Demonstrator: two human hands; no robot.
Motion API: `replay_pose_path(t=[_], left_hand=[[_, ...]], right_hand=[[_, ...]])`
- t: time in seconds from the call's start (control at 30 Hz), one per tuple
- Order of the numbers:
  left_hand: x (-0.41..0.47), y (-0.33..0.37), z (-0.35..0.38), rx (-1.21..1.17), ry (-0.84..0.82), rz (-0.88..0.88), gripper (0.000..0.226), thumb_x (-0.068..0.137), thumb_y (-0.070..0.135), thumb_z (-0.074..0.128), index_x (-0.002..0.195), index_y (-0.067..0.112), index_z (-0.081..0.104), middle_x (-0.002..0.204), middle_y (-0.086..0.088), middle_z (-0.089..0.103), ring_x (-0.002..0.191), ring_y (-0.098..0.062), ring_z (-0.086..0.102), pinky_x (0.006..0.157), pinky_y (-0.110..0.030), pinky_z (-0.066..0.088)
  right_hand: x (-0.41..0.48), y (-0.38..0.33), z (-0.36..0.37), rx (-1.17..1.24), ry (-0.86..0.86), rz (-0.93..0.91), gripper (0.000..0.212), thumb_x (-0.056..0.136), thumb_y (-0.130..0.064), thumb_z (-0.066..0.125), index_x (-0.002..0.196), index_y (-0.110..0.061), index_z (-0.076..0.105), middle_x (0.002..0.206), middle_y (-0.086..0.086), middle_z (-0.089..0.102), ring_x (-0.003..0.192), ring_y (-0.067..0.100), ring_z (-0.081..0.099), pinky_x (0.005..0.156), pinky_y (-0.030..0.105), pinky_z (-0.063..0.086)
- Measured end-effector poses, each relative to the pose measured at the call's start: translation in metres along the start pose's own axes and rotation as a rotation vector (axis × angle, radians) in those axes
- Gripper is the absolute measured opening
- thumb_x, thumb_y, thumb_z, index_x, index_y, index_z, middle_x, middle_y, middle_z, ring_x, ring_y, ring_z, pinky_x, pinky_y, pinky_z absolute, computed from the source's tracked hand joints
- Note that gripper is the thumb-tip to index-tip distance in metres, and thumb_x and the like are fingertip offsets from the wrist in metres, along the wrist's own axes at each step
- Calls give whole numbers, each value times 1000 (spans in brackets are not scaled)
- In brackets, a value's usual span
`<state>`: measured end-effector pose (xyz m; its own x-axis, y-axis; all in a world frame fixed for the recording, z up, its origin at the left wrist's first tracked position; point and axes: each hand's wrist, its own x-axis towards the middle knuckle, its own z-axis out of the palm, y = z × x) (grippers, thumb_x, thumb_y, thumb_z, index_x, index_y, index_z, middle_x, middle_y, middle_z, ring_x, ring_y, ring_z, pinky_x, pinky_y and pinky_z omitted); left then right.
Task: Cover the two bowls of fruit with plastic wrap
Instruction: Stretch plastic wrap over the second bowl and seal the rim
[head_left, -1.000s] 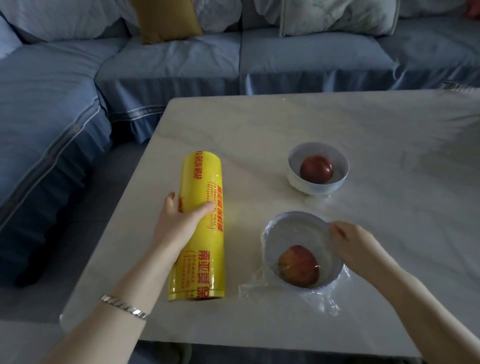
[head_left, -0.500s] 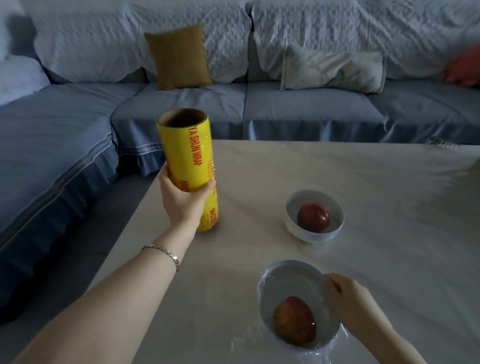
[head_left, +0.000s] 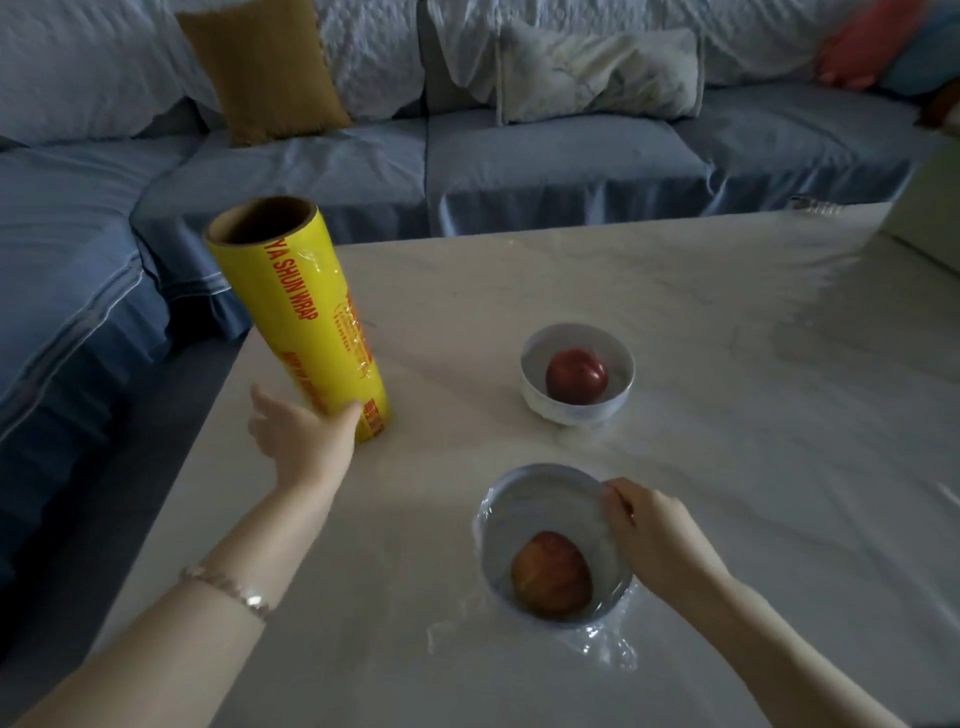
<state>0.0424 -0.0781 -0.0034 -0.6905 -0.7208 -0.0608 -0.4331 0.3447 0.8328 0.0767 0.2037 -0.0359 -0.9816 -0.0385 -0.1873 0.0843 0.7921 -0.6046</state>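
Tilted on its lower end near the pale marble table's (head_left: 727, 338) left edge: yellow cardboard-cored roll of plastic wrap (head_left: 306, 332), probably parked clear of the bowls. Left hand (head_left: 301, 441) stretched forward, thumb on the roll's base, grip impossible to tell. Right hand (head_left: 654, 535) pinching clear film (head_left: 608, 654) at the near grey bowl's (head_left: 498, 545) rim, likely sealing it. Far white bowl (head_left: 576, 410) uncovered.

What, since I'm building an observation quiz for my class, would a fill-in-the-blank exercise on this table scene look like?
1. The left hand holds the base of a tilted ____ roll of plastic wrap on the table.
2. The right hand pinches the rim of the near bowl, which is already ____ with film.
3. The number of fruits in the uncovered far bowl is ____.

Missing words: yellow; covered; one.
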Motion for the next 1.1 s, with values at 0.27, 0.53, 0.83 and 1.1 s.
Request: replay_pose_path(t=[0.27, 0.53, 0.83, 1.1], left_hand=[[-101, -24, 13, 0, -761, -79, 11, 90, 25, 57, 94, 16, 61, 78, 2, 67, 59, -3, 65, 61, -25, 47], [-75, -14, 40, 1, -576, 84, 16, 86, 7, 63, 72, 13, 67, 45, 6, 55, 34, 1, 43, 47, -21, 40], [-66, -3, 24, 187, -812, 139, 22, 78, 27, 72, 63, 13, 63, 50, 3, 48, 48, -12, 36, 50, -24, 31], [-75, 9, 20, -98, -738, 27, 29, 95, 26, 50, 70, 13, 55, 54, 6, 64, 56, -8, 57, 54, -18, 45]], right_hand=[[-13, 3, 1, 240, -55, 125, 39, 93, -16, 43, 131, -20, 39, 77, 2, 62, 63, 20, 61, 62, 30, 50], [-63, 5, 8, 910, -363, 570, 54, 81, 6, 59, 129, -5, 36, 80, 24, 65, 53, 24, 65, 52, 30, 58], [-29, -3, 5, 315, -193, 159, 53, 84, -34, 59, 133, -27, 39, 119, 5, 48, 107, 20, 53, 90, 31, 45], [32, -47, 8, -38, -405, -325, 25, 89, -32, 54, 108, -18, 61, 117, 3, 57, 109, 19, 52, 97, 30, 40]])
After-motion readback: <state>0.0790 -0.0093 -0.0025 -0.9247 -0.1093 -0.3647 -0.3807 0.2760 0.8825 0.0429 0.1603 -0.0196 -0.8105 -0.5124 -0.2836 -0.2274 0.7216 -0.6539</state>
